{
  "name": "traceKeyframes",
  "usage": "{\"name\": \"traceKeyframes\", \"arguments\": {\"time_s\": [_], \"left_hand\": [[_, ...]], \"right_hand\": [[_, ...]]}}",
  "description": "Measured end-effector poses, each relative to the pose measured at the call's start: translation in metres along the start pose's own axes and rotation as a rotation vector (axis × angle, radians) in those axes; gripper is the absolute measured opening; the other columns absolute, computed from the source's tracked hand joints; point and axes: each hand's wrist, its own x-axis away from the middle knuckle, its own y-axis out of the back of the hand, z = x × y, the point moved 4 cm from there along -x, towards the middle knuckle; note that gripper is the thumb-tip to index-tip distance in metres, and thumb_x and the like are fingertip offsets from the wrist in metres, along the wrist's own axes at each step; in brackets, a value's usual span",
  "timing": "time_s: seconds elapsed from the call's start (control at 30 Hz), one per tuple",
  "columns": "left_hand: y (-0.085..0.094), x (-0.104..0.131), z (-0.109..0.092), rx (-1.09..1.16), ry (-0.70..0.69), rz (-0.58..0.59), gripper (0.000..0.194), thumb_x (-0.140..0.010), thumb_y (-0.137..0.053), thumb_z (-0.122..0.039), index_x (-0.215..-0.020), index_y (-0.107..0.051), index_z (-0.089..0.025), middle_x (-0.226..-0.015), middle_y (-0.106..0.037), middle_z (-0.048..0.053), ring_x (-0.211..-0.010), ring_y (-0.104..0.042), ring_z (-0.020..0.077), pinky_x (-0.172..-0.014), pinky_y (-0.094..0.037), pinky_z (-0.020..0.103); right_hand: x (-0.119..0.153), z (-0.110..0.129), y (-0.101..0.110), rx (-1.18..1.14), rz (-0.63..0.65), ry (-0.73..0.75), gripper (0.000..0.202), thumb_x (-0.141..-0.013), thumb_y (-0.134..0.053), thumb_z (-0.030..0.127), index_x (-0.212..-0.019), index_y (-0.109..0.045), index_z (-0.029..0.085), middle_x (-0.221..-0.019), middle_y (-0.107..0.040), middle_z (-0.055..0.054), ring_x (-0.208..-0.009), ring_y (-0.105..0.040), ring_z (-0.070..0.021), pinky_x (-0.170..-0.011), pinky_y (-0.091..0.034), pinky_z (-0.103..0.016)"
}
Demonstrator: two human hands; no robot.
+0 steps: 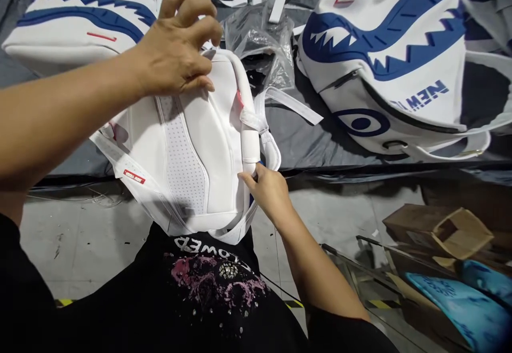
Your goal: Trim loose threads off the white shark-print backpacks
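Observation:
A white backpack (pixel 216 134) is tilted at the table's front edge with its padded back panel and straps facing me. On its right side, my right hand (pixel 270 187) pinches the white edge near a side strap. My left hand (pixel 184 43) is over the upper part of the backpack, fingers bent and apart, with nothing visible between them. A white strap with a red label (pixel 134 176) hangs along the left side. Another strap end (pixel 296 106) sticks out to the right over the table.
White and blue backpacks lie at the upper left (pixel 80 22) and right (pixel 384 54) of the dark-covered table (pixel 320 145). Clear plastic (pixel 276 59) sits behind the held backpack. An open cardboard box (pixel 440 230) and blue patterned items (pixel 460 299) are at lower right.

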Motion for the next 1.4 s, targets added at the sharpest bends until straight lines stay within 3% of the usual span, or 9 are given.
{"name": "traceKeyframes", "arguments": {"time_s": [0.13,0.27,0.4,0.6,0.73,0.8,0.93,1.17,1.4], "left_hand": [[-0.022,0.014,-0.049,0.020,-0.086,-0.065,0.058,-0.082,-0.064,-0.070,-0.087,-0.072,-0.013,-0.138,-0.056,0.012,-0.139,-0.041,0.0390,-0.115,-0.028,0.063],[-0.040,0.017,-0.091,0.110,-0.081,0.081,0.037,-0.093,-0.059,-0.052,-0.098,-0.067,-0.016,-0.107,-0.065,0.008,-0.110,-0.056,0.0267,-0.113,-0.035,0.055],[-0.039,0.017,-0.099,0.110,-0.009,0.095,0.028,-0.091,-0.062,-0.042,-0.100,-0.066,-0.015,-0.102,-0.065,0.008,-0.109,-0.055,0.0266,-0.117,-0.030,0.057],[-0.055,0.044,-0.115,0.119,-0.020,-0.145,0.020,-0.100,-0.048,-0.032,-0.094,-0.065,-0.023,-0.114,-0.067,0.002,-0.125,-0.054,0.0223,-0.125,-0.025,0.050],[-0.067,0.060,-0.125,0.053,-0.024,-0.379,0.017,-0.100,-0.049,-0.025,-0.090,-0.064,-0.026,-0.115,-0.069,-0.003,-0.131,-0.052,0.0169,-0.125,-0.028,0.043],[-0.070,0.060,-0.125,0.048,-0.033,-0.384,0.019,-0.100,-0.048,-0.022,-0.090,-0.064,-0.025,-0.116,-0.069,-0.003,-0.132,-0.052,0.0170,-0.125,-0.029,0.044],[-0.070,0.055,-0.121,0.127,0.007,-0.283,0.020,-0.101,-0.046,-0.023,-0.095,-0.065,-0.024,-0.123,-0.066,0.000,-0.137,-0.049,0.0205,-0.125,-0.030,0.048],[-0.077,0.058,-0.125,0.155,0.013,-0.371,0.021,-0.100,-0.045,-0.022,-0.092,-0.064,-0.026,-0.111,-0.068,-0.002,-0.131,-0.052,0.0179,-0.127,-0.029,0.046],[-0.087,0.057,-0.125,0.258,0.048,-0.314,0.024,-0.101,-0.042,-0.025,-0.093,-0.065,-0.026,-0.112,-0.067,-0.003,-0.131,-0.053,0.0171,-0.127,-0.029,0.046]], "right_hand": [[0.018,-0.001,0.027,-0.396,-0.111,0.087,0.023,-0.086,-0.070,0.027,-0.106,-0.063,0.019,-0.094,-0.072,-0.006,-0.075,-0.067,-0.0209,-0.060,-0.045,-0.032],[0.030,0.026,0.060,-0.933,-0.618,0.344,0.038,-0.091,-0.063,0.025,-0.127,-0.052,0.027,-0.111,-0.068,-0.004,-0.075,-0.069,-0.0154,-0.060,-0.056,-0.032],[0.010,0.056,0.048,-1.135,-1.035,0.562,0.029,-0.100,-0.052,0.023,-0.127,-0.049,0.033,-0.106,-0.065,-0.001,-0.078,-0.070,-0.0142,-0.067,-0.061,-0.033],[-0.017,0.036,0.011,-0.913,-0.819,0.587,0.026,-0.097,-0.059,0.037,-0.120,-0.060,0.025,-0.111,-0.066,-0.008,-0.096,-0.070,-0.0217,-0.084,-0.060,-0.042],[-0.003,0.002,0.017,-0.948,-0.707,0.412,0.038,-0.097,-0.053,0.057,-0.110,-0.064,0.023,-0.073,-0.061,0.000,-0.064,-0.061,-0.0161,-0.059,-0.053,-0.032],[0.001,-0.002,0.024,-1.009,-0.559,0.286,0.034,-0.096,-0.057,0.054,-0.104,-0.066,0.023,-0.059,-0.055,0.005,-0.050,-0.053,-0.0119,-0.051,-0.046,-0.027],[-0.002,0.012,0.038,-0.983,-0.340,0.195,0.026,-0.083,-0.077,0.042,-0.099,-0.071,0.022,-0.070,-0.066,0.003,-0.052,-0.056,-0.0101,-0.050,-0.048,-0.025],[-0.015,0.033,0.024,-0.818,-0.530,0.331,0.021,-0.092,-0.065,0.039,-0.090,-0.068,0.018,-0.070,-0.067,0.000,-0.056,-0.059,-0.0121,-0.053,-0.049,-0.028],[-0.015,0.032,0.017,-0.604,-0.540,0.405,0.018,-0.095,-0.062,0.035,-0.089,-0.066,0.019,-0.076,-0.070,-0.001,-0.058,-0.060,-0.0120,-0.057,-0.049,-0.028]]}}
